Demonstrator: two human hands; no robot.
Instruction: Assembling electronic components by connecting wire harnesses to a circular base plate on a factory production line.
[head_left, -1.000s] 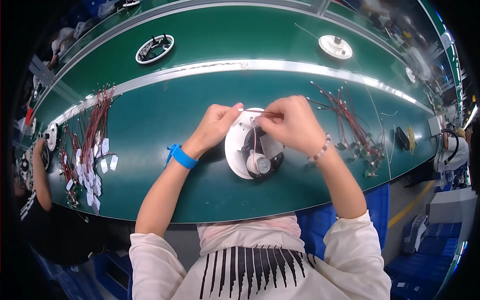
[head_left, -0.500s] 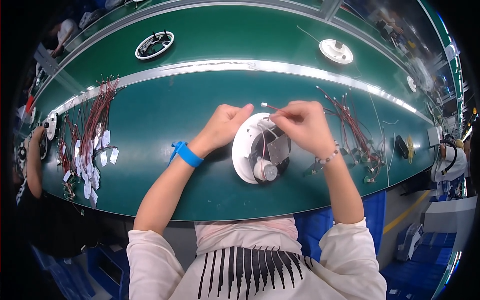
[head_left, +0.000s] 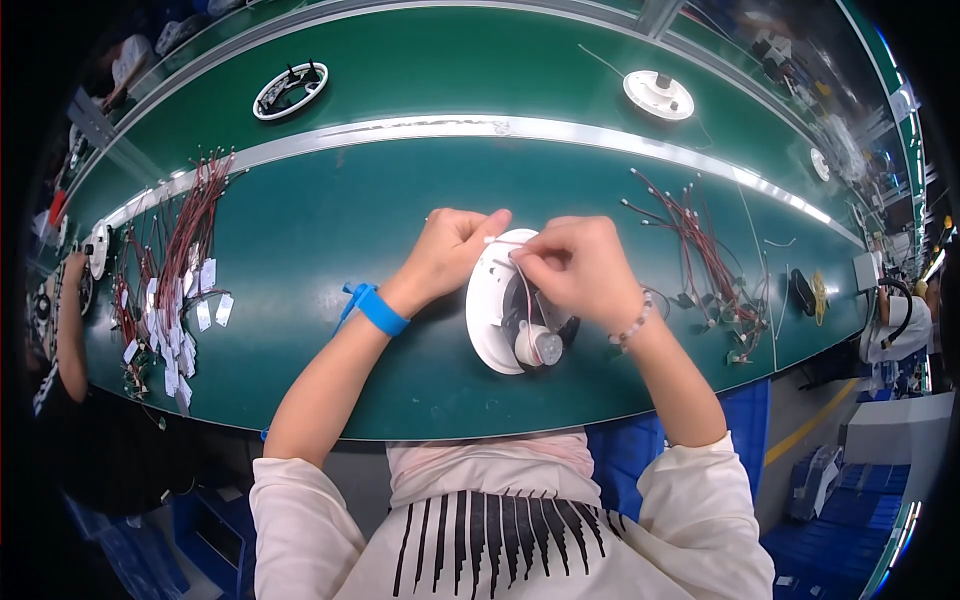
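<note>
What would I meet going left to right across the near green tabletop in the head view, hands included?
Red wires with white pieces, blue wristband, left hand, white disc, right hand, another bundle of red wires, black object, yellow bundle.

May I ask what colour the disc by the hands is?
The disc is white; see the head view.

on the green workbench (head_left: 330, 200), a heap of dark-red wires with white plates (head_left: 172, 310) lies at nine o'clock, a second wire bundle (head_left: 708, 250) just above three, and a black object (head_left: 802, 292) beside a yellow coil (head_left: 820, 298) at three.
</note>
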